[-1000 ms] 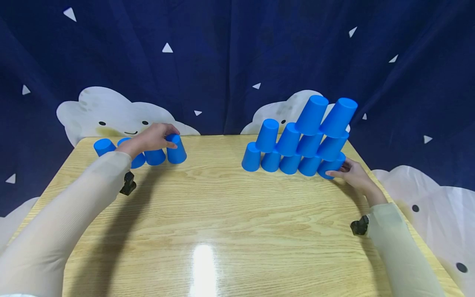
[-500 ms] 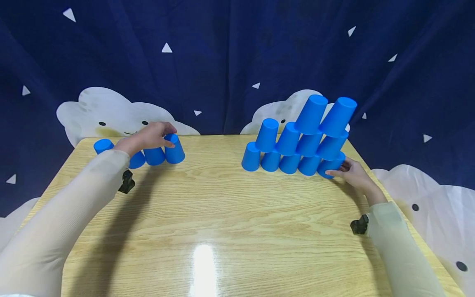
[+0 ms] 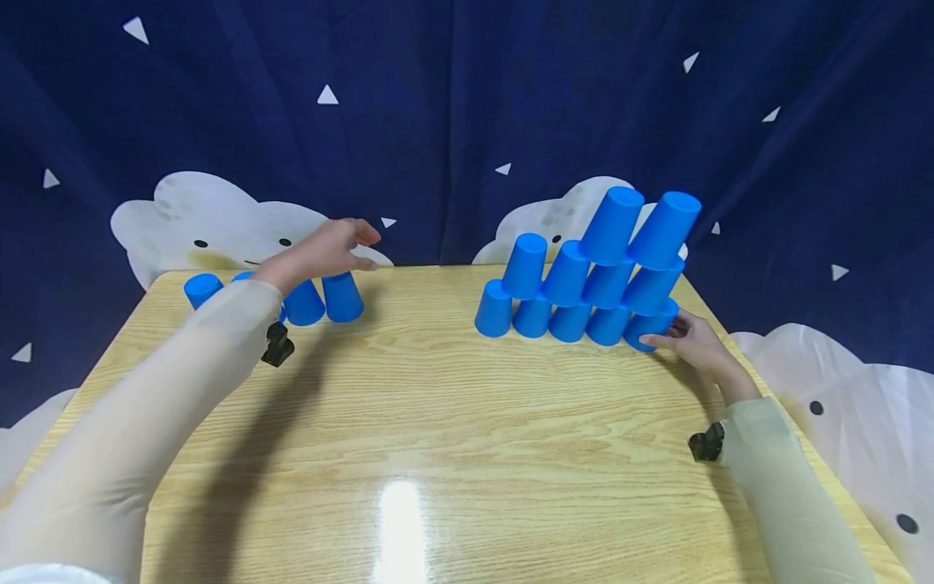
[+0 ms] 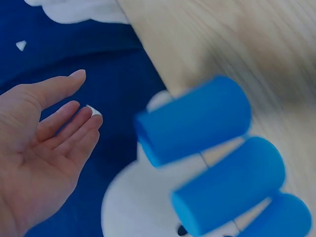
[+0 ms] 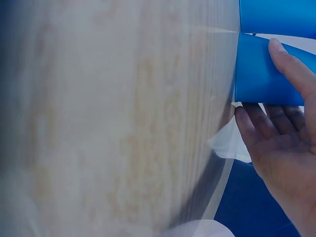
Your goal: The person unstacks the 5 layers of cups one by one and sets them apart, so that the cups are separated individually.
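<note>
My left hand (image 3: 328, 247) hung empty as my right hand (image 3: 693, 341) gripped a smooth blue tapered cup (image 3: 648, 326)

At the far right of a pale wood-grained table (image 3: 452, 405), I held that cup between my thumb, laid on its near side, and my fingers, set against its outer side. It stood upside down at the right end of the bottom row of a three-tier stack of matching blue cups (image 3: 609, 284): five below, four in the middle, two on top toward the right. To the left, my released hand, thumb spread from loosely bent fingers, was apart from the nearest upturned blue cup (image 3: 343, 298), the end of a row partly hidden by my off-white sleeve (image 3: 168, 389). Behind hung a dark blue fabric curtain (image 3: 409, 97) with white triangles and clouds.
</note>
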Tool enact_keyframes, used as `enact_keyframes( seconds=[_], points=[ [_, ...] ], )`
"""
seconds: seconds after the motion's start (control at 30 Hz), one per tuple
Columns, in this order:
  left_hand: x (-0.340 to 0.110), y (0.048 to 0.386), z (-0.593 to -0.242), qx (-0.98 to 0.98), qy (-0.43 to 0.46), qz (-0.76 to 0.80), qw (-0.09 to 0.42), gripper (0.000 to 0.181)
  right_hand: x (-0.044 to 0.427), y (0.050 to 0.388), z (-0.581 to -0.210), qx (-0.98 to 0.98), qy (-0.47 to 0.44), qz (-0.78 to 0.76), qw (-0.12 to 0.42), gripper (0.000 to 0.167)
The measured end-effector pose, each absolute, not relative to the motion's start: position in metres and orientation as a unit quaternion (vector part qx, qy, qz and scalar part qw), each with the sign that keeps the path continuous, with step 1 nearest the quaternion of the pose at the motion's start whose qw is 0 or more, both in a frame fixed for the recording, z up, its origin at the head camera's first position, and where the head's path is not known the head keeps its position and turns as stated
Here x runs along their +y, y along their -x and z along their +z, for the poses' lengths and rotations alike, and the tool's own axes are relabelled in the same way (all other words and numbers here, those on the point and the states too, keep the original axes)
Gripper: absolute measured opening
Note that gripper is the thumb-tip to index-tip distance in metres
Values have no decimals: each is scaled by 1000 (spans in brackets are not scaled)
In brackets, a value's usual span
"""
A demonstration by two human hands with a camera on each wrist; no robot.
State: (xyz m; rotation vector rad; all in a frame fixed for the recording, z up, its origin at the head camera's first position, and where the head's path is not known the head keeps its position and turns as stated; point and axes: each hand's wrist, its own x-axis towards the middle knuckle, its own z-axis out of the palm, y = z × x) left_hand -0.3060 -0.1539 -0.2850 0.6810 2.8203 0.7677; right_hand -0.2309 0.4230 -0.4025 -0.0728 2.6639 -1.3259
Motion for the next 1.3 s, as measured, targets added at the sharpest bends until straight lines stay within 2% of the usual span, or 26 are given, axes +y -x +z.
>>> enact_keyframes(
  seconds=[0.27,0.83,1.3],
  points=[
    [-100,305,-264,912,-263,307,69,49,425,231,-404,892,22,-444,81,81],
    [13,295,-230,874,-322,365,-5,49,421,229,-404,891,24,-447,81,83],
    [89,288,-214,852,-334,403,9,56,421,225,-403,890,19,-448,79,84]
  ],
)
